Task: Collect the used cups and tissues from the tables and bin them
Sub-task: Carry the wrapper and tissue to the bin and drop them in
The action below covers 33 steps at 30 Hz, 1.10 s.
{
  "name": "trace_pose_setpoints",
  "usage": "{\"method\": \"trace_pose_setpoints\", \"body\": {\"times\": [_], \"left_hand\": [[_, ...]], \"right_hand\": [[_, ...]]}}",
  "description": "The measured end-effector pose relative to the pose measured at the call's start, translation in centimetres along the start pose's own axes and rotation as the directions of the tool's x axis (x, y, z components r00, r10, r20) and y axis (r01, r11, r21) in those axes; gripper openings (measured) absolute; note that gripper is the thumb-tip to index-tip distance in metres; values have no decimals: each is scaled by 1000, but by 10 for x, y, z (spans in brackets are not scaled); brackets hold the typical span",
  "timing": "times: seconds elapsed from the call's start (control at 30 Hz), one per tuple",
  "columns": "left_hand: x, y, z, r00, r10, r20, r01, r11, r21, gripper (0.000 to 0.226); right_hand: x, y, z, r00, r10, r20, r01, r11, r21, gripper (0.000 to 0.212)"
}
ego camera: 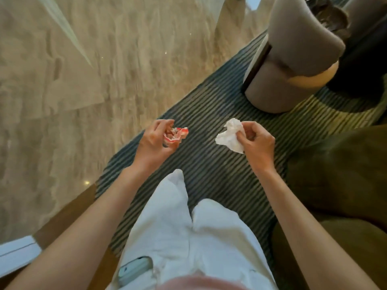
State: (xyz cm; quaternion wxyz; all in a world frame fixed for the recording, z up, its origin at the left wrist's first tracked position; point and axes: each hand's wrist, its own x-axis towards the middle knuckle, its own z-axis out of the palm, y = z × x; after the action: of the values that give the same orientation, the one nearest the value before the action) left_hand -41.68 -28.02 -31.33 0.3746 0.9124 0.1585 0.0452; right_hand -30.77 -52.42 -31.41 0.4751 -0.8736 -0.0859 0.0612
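Note:
My left hand holds a crushed red-and-white paper cup in its curled fingers, above the striped carpet. My right hand pinches a crumpled white tissue between thumb and fingers, at about the same height. Roughly a hand's width separates the cup and the tissue. I am standing, and my white trousers and one foot show below the hands. No bin is in view.
A dark striped carpet runs diagonally under me, bordering a glossy beige marble floor on the left. A grey-brown upholstered armchair stands ahead on the right. A dark olive seat is close at my right.

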Motion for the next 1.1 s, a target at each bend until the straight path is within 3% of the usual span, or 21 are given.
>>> {"method": "trace_pose_setpoints", "body": {"times": [0.4, 0.57, 0.83, 0.97, 1.1], "left_hand": [[356, 0, 13, 961, 195, 198, -198, 980, -3, 55], [522, 32, 17, 954, 215, 207, -228, 973, 42, 53], [739, 88, 22, 950, 263, 167, -266, 964, -3, 50], [855, 97, 54, 918, 340, 207, -338, 940, -44, 51], [987, 113, 88, 858, 436, 273, -435, 898, -66, 53]], "right_hand": [[282, -12, 39, 974, 122, -192, -122, 992, 14, 17], [427, -9, 20, 948, 197, -251, -186, 980, 66, 14], [644, -36, -15, 952, 146, -269, -132, 989, 72, 16], [753, -28, -14, 934, 201, -295, -165, 976, 141, 16], [865, -15, -19, 867, 298, -399, -228, 950, 212, 12]]}}
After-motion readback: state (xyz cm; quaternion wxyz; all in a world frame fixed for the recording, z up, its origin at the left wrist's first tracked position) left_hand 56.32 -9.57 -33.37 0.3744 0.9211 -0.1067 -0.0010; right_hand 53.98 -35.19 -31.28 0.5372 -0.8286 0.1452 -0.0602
